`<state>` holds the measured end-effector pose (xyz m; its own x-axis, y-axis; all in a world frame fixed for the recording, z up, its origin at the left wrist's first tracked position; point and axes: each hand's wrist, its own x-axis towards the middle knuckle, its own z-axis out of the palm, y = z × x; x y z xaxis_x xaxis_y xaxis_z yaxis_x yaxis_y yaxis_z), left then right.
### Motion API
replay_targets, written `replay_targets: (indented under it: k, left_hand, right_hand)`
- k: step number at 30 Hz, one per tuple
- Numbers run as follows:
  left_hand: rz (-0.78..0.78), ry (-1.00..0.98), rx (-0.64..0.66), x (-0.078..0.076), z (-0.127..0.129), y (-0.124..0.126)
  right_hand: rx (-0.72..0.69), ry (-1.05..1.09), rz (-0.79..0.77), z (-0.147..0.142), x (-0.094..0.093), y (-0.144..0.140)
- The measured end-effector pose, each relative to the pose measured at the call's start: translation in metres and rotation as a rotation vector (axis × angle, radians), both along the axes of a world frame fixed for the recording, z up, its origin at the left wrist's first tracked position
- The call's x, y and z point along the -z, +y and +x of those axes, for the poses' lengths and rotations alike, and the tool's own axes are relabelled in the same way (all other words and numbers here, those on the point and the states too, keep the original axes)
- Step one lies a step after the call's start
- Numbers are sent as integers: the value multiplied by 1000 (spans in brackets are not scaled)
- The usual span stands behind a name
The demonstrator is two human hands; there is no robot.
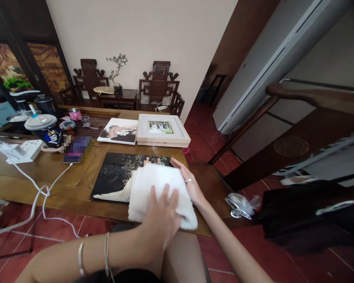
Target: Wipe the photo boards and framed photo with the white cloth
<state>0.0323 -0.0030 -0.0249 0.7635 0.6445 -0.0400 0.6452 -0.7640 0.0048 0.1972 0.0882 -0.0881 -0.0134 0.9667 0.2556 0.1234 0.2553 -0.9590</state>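
A folded white towel covers the lower right of a dark photo panel, which lies flat on the wooden table. The panel's visible part shows two figures and a long pale dress train. My left hand rests on the towel with its fingers spread, slightly blurred. Along the right side of the panel and towel lies my right hand, fingers stretched out, a ring on one finger. Its thumb is not clearly visible.
Behind the panel are a framed photo and a white-edged photo print. On the left stand a lidded cup, a phone on a white cable, and a power strip. A wooden chair is at right.
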Motion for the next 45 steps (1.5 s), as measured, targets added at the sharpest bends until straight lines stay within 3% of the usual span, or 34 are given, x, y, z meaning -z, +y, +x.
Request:
replay_targets:
  k: [3, 6, 9, 13, 16, 20, 23, 26, 33, 36, 45]
  left_hand:
    - [-3, -32, 55, 4, -13, -29]
    - [-70, 7, 79, -10, -33, -29]
    - [-135, 58, 0, -31, -48, 5]
    - [-68, -57, -120, -43, -53, 80]
    - [-113, -197, -21, -45, -40, 126]
    - [-169, -224, 83, -47, -8, 151]
    - [-169, -216, 55, -43, 3, 152]
    - [-143, -212, -25, -34, -13, 144]
    - [-65, -162, -315, -16, -115, 115]
    - [-71, -135, -421, -13, -144, 111]
    - [13, -143, -459, 0, -141, 117]
  right_hand:
    - [-45, -96, 13, -1, -3, -1]
    - [-56, -272, 87, -4, -7, -1]
    - [-72, -415, 234, -6, -7, -1]
    - [-49, -506, 296, -8, -4, -1]
    - [-30, -538, 298, -8, -3, -1]
    - [-30, -556, 291, -8, -3, -1]
    - [-26, -551, 275, -8, -4, -2]
    - [-30, -532, 269, -7, -4, -1]
    - [-52, -482, 276, -7, -3, -1]
    - [-44, -468, 282, -7, -4, -2]
    - [-9, -468, 264, -8, -2, 3]
